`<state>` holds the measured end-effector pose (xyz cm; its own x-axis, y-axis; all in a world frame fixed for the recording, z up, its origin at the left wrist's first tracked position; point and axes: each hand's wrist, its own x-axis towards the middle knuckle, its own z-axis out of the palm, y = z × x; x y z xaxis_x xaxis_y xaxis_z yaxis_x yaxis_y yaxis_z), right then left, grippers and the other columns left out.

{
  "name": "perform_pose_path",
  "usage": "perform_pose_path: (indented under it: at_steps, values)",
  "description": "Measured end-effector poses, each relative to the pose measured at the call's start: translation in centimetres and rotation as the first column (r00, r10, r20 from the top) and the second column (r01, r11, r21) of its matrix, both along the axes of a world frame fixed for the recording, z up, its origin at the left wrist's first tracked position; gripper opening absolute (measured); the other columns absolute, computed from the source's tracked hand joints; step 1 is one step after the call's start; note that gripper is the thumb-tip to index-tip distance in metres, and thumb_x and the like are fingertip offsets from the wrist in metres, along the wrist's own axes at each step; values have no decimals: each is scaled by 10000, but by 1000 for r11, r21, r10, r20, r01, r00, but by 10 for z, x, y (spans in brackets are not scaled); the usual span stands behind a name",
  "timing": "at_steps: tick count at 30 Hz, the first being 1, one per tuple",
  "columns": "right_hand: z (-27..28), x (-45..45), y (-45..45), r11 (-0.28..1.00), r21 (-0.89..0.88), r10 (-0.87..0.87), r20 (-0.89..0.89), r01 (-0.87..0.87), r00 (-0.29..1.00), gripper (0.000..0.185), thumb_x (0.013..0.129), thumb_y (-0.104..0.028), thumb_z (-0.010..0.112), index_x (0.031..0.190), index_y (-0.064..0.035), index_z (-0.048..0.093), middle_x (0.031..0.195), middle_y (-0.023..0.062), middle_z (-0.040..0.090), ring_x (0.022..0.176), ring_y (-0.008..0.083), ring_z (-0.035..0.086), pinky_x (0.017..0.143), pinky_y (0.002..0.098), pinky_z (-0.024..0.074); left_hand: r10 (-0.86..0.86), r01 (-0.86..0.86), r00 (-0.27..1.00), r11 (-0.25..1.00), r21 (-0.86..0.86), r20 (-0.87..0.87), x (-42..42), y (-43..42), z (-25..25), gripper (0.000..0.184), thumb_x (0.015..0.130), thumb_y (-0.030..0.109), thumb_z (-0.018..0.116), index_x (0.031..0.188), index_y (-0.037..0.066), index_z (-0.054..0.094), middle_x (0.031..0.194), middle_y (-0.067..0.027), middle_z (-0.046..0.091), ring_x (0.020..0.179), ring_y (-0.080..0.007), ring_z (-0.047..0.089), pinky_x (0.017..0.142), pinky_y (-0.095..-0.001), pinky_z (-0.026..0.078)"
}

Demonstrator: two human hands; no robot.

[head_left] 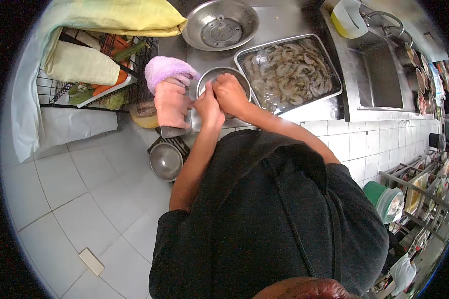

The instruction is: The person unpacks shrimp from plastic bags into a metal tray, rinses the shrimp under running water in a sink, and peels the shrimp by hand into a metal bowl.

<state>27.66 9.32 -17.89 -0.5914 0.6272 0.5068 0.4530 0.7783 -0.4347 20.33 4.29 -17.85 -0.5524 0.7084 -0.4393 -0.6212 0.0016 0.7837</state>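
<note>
Both of my hands are close together over a small steel bowl (242, 82) at the counter's front edge. My left hand (208, 105) is closed, its fingers drawn together near the bowl's left side. My right hand (230, 93) is bent over the bowl with curled fingers, touching or almost touching the left. Whatever the fingers pinch is hidden from view. Right of the bowl lies a rectangular metal tray (337, 78) with many raw grey shrimp (294, 72) in water. Behind the bowl stands a larger steel basin (193, 26) with what looks like a single shrimp (221, 23) inside.
Pink and purple towels (170, 102) lie left of the bowl. Further left is a wire basket of vegetables (129, 52), partly under cloths. A sink (379, 74) is at the right, near a white-and-yellow container (349, 21). Another metal bowl (166, 162) sits lower, beside my left arm.
</note>
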Motion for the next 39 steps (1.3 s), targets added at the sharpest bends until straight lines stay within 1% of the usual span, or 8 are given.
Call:
perform_pose_path:
  at_steps: [6,13,16,24,26,32,36,39]
  values:
    - [2,-8,-1,999,-35,-31,-1,31,1000,104,685,-90,597,746,-6,600,775,168,565,791,348,546,741,429,437,27,-26,999,999,39,-39,-9,1,-10,258,963,182,542,924,-57,630,895,-56,625,806,-123,573,716,-280,481]
    - [2,-5,14,1000,-9,11,-60,-11,998,194,561,-142,696,684,-23,605,720,183,593,748,359,581,718,453,447,-177,202,935,978,52,-307,-29,-11,-14,283,916,80,568,1140,-93,578,1021,-103,646,875,-131,595,764,-264,488]
    - [5,-2,17,998,-65,-13,-83,7,996,90,651,-68,630,716,-17,595,739,182,577,762,377,552,714,459,439,-251,283,890,959,30,-381,-31,-11,-2,328,875,16,587,1179,-104,555,1087,-142,641,969,-154,610,826,-255,492]
    - [6,4,23,970,-229,-125,-165,86,978,74,743,-26,608,808,10,612,800,212,611,788,404,590,717,464,462,-276,347,825,936,57,-493,-35,-15,-9,370,855,22,599,1199,-103,544,1087,-164,634,914,-157,623,792,-248,501]
    - [5,5,23,962,-261,-117,-146,76,982,175,663,-75,662,811,4,614,825,204,619,806,391,592,735,456,466,-229,317,814,945,79,-534,-27,-16,0,374,851,23,602,1199,-102,544,1070,-157,640,896,-152,625,784,-241,498]
    - [7,3,9,969,-248,-67,-191,17,979,164,658,-61,650,804,1,607,807,197,612,791,388,585,729,452,466,-243,270,892,963,18,-382,-32,-14,13,278,826,19,613,1068,-111,575,939,-132,654,787,-154,638,701,-250,522]
    - [10,3,7,990,-139,-34,-214,4,976,131,674,-34,623,798,1,601,771,194,603,775,385,584,722,455,463,-279,311,866,950,11,-415,-37,-13,8,247,843,33,613,1052,-91,572,892,-116,655,732,-142,622,664,-245,506]
    - [4,2,8,971,-227,-131,-232,77,964,122,692,-33,621,806,6,599,783,200,606,790,387,589,729,459,462,-275,301,866,954,-4,-417,-36,-14,13,244,831,21,616,1043,-91,576,876,-119,651,720,-146,622,665,-252,514]
